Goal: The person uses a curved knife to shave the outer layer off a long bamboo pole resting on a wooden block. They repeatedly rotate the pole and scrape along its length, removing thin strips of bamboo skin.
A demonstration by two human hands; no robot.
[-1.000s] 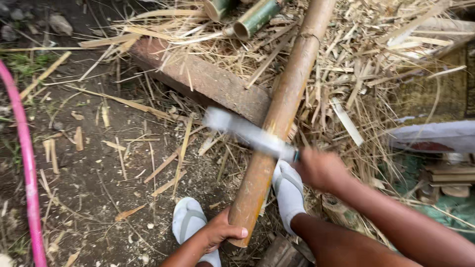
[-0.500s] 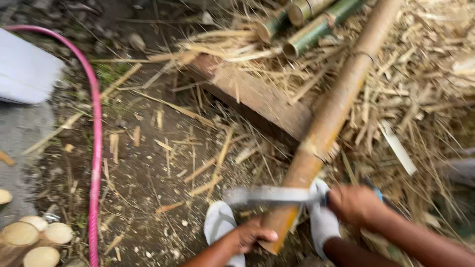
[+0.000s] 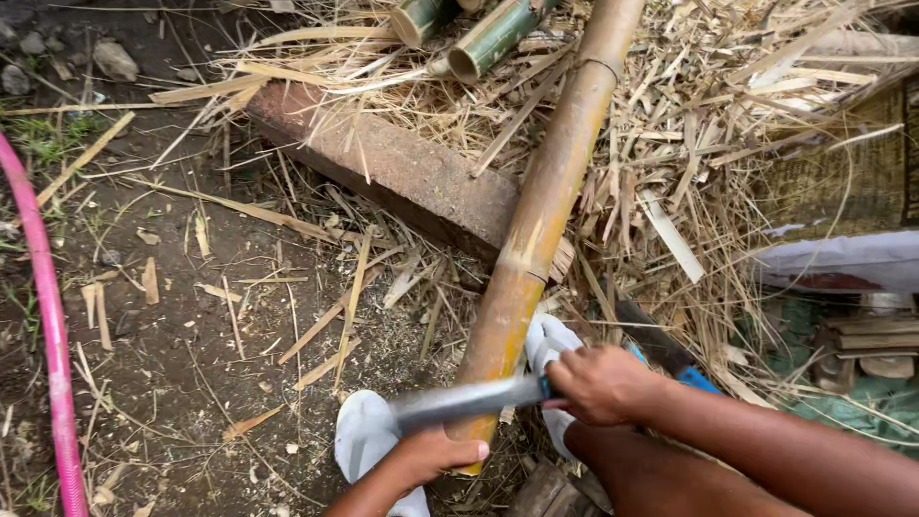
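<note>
The left hand [image 3: 428,458] is wrapped around the near end of the bamboo pole [image 3: 536,239], fingers clamped; the right hand [image 3: 601,383] is closed tight on a machete [image 3: 469,400], blade laid across that end; the pole looks uncut here; beyond, it rests on a wooden block [image 3: 383,168] among bamboo shavings [image 3: 728,144].
</note>
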